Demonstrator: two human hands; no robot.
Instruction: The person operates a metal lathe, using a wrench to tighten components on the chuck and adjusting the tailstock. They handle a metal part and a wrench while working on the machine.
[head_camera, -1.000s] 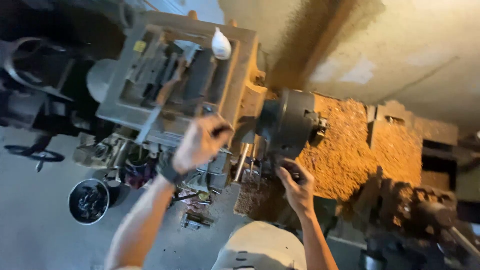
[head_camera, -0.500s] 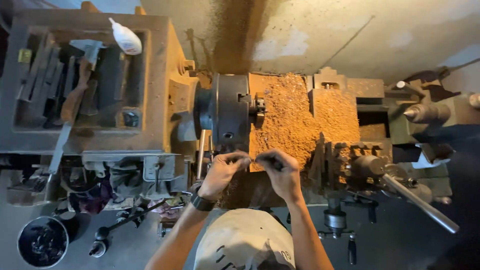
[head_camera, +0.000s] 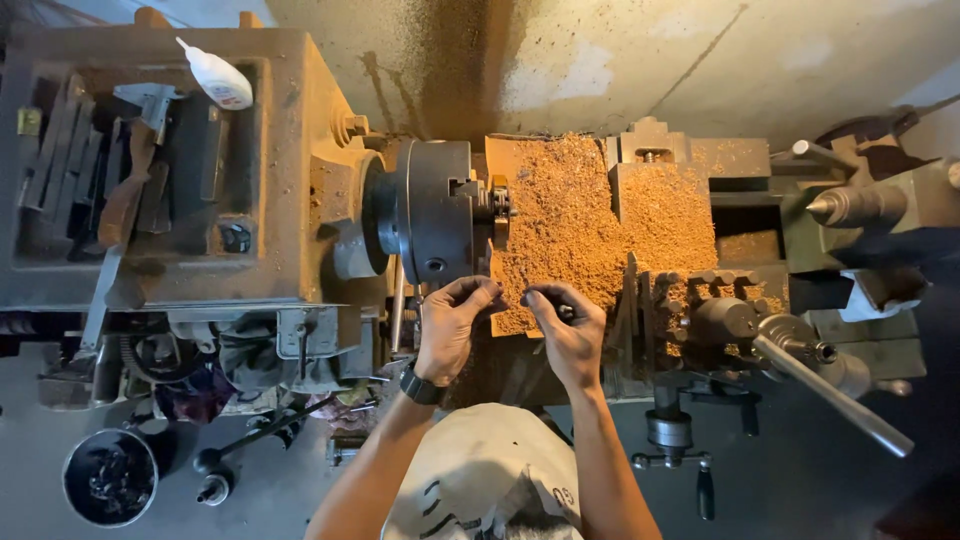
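Both my left hand (head_camera: 450, 328) and right hand (head_camera: 568, 335) are pinched together on some tiny part (head_camera: 512, 297) by the lathe chuck (head_camera: 432, 212), probably light, rigid, easy to fumble.

- Left hand (head_camera: 452, 328) and right hand (head_camera: 566, 335) meet fingertip to fingertip, pinching something too small to identify.
- Lathe chuck (head_camera: 432, 226) sits just beyond them.
- Sawdust-coloured shavings (head_camera: 590, 225) lie beyond the right hand.

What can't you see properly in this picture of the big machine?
- Head view: whatever the left hand and right hand pinch is too small, hidden by fingertips.
- Lathe bed under the shavings: buried.
- Round tin contents: too dark.
- Long lever: its far end is lost in the dark.
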